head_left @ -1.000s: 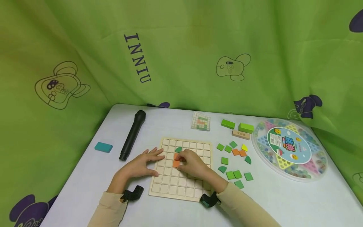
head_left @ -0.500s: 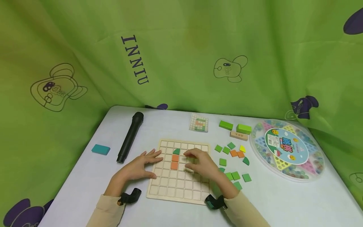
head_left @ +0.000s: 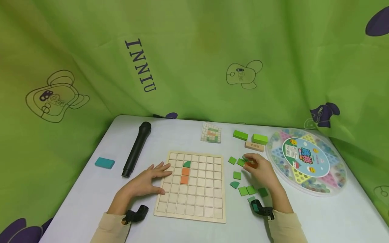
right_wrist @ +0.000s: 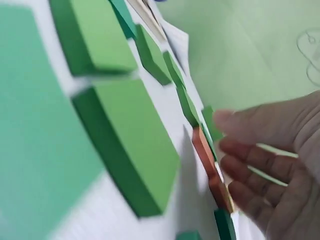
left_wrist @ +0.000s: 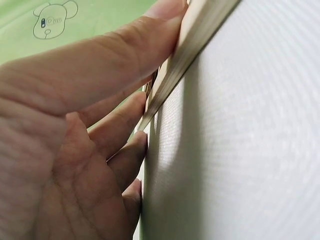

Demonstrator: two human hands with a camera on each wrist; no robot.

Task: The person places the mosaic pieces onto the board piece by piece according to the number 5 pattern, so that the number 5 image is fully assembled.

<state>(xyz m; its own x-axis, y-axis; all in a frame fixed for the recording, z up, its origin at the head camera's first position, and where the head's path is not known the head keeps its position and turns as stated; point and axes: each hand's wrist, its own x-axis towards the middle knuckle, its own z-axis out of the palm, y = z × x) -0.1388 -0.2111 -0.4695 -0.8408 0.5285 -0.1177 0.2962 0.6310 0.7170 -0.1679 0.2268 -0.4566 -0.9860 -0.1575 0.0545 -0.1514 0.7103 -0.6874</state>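
My left hand (head_left: 146,181) rests on the left edge of a wooden grid board (head_left: 194,206), fingers spread; in the left wrist view the thumb (left_wrist: 167,9) presses on the board's rim. On the board, a green quarter-circle tile (head_left: 186,164) sits above two orange square tiles (head_left: 184,179) in one column. To the right, my right hand (head_left: 262,170) reaches over the loose tiles, thumb and fingers bent and apart. The right wrist view has its fingertips close to two standing-side-by-side orange tiles (right_wrist: 203,151), with nothing seen between them.
Several green tiles (head_left: 237,175) lie right of the board. A pattern card (head_left: 211,132), green blocks (head_left: 259,139) and a wooden block (head_left: 254,146) are behind. A round marble-game box (head_left: 307,162) stands far right; a black microphone (head_left: 136,150) and teal block (head_left: 104,163) lie left.
My right hand has let go of an orange tile on the board and moved right to the loose tiles. The left hand has stayed on the board's edge.
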